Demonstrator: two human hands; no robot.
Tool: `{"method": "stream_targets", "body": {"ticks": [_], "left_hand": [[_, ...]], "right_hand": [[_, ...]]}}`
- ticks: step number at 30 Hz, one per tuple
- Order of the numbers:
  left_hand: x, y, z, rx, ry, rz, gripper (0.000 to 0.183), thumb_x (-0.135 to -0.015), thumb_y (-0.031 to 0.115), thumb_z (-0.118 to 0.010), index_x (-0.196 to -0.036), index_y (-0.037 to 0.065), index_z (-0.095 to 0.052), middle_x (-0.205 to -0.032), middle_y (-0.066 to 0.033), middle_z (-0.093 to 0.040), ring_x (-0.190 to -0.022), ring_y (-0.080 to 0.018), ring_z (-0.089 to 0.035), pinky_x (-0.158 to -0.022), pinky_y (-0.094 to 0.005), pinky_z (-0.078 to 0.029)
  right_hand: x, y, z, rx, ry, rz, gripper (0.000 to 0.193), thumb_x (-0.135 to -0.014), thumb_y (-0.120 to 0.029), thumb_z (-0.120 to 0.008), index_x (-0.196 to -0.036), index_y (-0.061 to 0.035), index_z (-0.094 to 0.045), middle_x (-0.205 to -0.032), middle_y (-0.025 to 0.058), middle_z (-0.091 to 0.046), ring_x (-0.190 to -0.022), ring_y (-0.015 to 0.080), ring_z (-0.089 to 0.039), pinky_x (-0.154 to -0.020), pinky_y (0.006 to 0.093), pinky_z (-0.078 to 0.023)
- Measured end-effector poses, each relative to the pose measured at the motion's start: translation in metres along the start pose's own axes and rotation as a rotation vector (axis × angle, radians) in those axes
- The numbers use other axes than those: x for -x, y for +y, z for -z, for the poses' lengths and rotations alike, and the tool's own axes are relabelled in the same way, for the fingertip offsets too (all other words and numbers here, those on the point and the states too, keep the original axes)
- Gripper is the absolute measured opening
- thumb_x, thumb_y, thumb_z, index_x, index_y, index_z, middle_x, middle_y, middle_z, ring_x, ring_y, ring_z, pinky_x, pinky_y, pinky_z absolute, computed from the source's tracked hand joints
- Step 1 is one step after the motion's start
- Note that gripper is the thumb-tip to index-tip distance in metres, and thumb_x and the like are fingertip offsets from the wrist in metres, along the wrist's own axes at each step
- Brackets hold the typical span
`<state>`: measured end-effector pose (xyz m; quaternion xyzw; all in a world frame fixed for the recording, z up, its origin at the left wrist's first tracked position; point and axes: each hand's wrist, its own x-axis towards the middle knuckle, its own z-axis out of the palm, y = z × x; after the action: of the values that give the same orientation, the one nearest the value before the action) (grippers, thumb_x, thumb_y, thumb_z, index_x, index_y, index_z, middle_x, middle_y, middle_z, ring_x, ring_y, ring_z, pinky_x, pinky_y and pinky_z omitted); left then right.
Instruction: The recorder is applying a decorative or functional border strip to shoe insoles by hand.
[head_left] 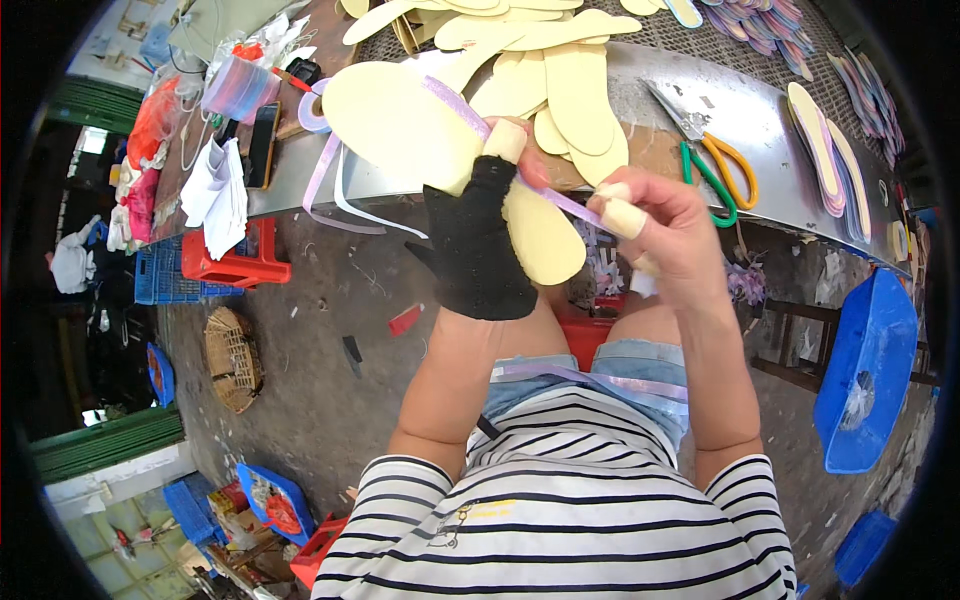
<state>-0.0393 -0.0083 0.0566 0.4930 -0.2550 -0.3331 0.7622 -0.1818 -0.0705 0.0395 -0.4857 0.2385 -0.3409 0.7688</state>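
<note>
My left hand (482, 240), in a black fingerless glove with a pale wrap on the thumb, is closed on a pale yellow insole (400, 125). The insole's narrower end (545, 238) shows beyond the glove. A shiny lilac ribbon (572, 204) runs along the insole's edge, under my left thumb and out to the right. My right hand (672, 232), with pale wraps on its fingertips, pinches that ribbon beside the insole. More yellow insoles (582, 95) lie piled on the bench just past my hands. Scissors (712, 150) with one green and one orange handle rest right of the pile.
The metal bench (660, 75) curves across the far side. Edged insoles (835, 160) stand in a row at its right. A phone (262, 146) and white cloth (215, 195) sit at its left edge. A red stool (240, 255), wicker basket (232, 358) and blue tub (868, 370) are below.
</note>
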Motion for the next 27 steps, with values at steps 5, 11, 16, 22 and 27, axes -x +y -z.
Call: {"method": "stream_targets", "body": {"ticks": [5,11,16,22,27], "left_hand": [[0.004,0.003,-0.009,0.003,0.127,-0.037,0.015,-0.084,0.018,-0.061,-0.089,0.004,-0.059,-0.066,-0.0012,-0.054,-0.062,-0.0098,-0.049,-0.06,-0.0231,-0.039],[0.006,-0.001,-0.006,-0.019,0.053,-0.075,0.026,-0.082,0.02,-0.063,-0.101,0.004,-0.054,-0.067,-0.0026,-0.054,-0.057,-0.0103,-0.05,-0.05,-0.0232,-0.039],[0.006,-0.011,-0.007,-0.042,0.023,-0.039,0.022,-0.081,0.016,-0.063,-0.097,0.003,-0.057,-0.069,-0.0038,-0.057,-0.06,-0.011,-0.052,-0.055,-0.0238,-0.04],[0.015,-0.011,-0.013,0.05,0.003,0.05,0.02,-0.082,0.017,-0.064,-0.098,0.005,-0.058,-0.082,-0.0036,-0.06,-0.077,-0.0114,-0.055,-0.066,-0.0259,-0.043],[0.013,-0.01,-0.008,0.026,0.037,0.008,0.022,-0.082,0.017,-0.064,-0.1,0.005,-0.057,-0.084,-0.0043,-0.06,-0.076,-0.0119,-0.055,-0.066,-0.0262,-0.044]], "right_hand": [[0.011,-0.001,-0.013,0.13,0.045,-0.023,0.007,-0.082,-0.008,-0.064,-0.086,-0.0017,-0.063,-0.074,-0.0051,-0.059,-0.055,-0.0033,-0.042,-0.045,0.0135,-0.028],[0.019,0.005,-0.017,0.063,-0.052,-0.069,0.006,-0.085,-0.007,-0.061,-0.085,-0.0015,-0.058,-0.074,-0.0065,-0.053,-0.056,-0.0039,-0.04,-0.046,0.0131,-0.028],[0.015,0.018,0.001,0.187,-0.153,-0.041,0.012,-0.087,-0.011,-0.058,-0.082,-0.0019,-0.053,-0.069,-0.0058,-0.048,-0.055,-0.0011,-0.038,-0.046,0.0165,-0.029],[0.002,0.013,-0.017,0.501,-0.054,0.192,0.016,-0.087,-0.011,-0.055,-0.074,-0.0014,-0.052,-0.065,-0.0021,-0.047,-0.059,0.0031,-0.04,-0.05,0.0217,-0.033],[0.013,0.022,-0.025,0.267,-0.042,0.092,0.017,-0.088,-0.013,-0.057,-0.078,0.0004,-0.05,-0.066,-0.001,-0.048,-0.06,0.0049,-0.039,-0.053,0.0221,-0.036]]}}
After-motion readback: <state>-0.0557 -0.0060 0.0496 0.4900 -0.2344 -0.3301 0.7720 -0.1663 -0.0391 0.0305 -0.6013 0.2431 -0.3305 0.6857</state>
